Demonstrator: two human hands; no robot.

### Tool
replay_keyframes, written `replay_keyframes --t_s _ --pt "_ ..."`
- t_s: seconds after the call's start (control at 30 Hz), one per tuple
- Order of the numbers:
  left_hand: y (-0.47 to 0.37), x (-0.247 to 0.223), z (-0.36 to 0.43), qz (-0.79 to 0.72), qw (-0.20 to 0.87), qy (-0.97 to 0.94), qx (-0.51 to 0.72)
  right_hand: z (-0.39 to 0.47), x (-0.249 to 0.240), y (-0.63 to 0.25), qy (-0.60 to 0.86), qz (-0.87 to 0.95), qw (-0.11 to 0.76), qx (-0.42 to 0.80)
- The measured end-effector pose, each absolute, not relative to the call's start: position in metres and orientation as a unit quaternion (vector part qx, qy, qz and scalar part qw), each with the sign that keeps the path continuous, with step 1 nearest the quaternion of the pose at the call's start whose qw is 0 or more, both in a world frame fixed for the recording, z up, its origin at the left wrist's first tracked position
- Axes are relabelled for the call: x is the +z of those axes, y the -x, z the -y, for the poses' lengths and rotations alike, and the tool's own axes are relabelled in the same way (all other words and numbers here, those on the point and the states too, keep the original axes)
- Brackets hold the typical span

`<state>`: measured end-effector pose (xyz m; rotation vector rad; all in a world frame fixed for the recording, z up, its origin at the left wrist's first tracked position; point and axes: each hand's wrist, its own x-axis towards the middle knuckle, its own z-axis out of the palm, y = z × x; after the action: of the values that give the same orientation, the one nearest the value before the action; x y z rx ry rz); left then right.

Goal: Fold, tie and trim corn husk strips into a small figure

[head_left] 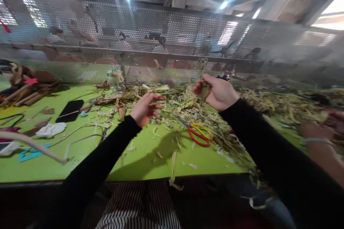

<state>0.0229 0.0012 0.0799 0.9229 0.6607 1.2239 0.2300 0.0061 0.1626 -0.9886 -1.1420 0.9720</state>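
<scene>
My left hand point(147, 108) hovers above the green table point(145, 161) with its fingers apart and nothing in them. To its right, my right hand point(217, 92) is raised, its fingers closed round a pale green plant strip point(205, 89) that sticks up past the fingertips. Under and between the hands spreads a pile of plant scraps point(188, 102). Scissors point(200, 134) with one red and one yellow handle lie on the table below my right hand, partly among the scraps.
A glass jar point(117, 83) stands near a perforated metal screen point(150, 46). Left are a black phone point(70, 111), white tissue point(51, 130), cords and brown husks. Another person's hand point(317, 130) works at the far right.
</scene>
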Motion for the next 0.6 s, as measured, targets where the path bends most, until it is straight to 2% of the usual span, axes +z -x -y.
replay_keyframes --t_s 0.13,0.3,0.4,0.5,0.6 --pt "-0.065 0.082 0.023 -0.154 0.786 -0.386 0.457 0.005 0.147 -0.178 0.354 0.453 0.630 0.522" --pt "-0.046 0.068 0.014 -0.157 0.792 -0.379 0.452 -0.002 0.135 -0.194 0.361 0.429 0.647 0.517" --pt "-0.016 0.059 0.006 -0.209 0.775 -0.392 0.451 -0.012 0.126 -0.234 0.446 0.495 0.613 0.425" --pt "0.002 0.053 0.004 -0.267 0.746 -0.391 0.468 -0.019 0.113 -0.270 0.557 0.675 0.446 0.189" --pt "0.004 0.051 0.004 -0.302 0.729 -0.393 0.473 -0.016 0.100 -0.280 0.567 0.734 0.362 0.096"
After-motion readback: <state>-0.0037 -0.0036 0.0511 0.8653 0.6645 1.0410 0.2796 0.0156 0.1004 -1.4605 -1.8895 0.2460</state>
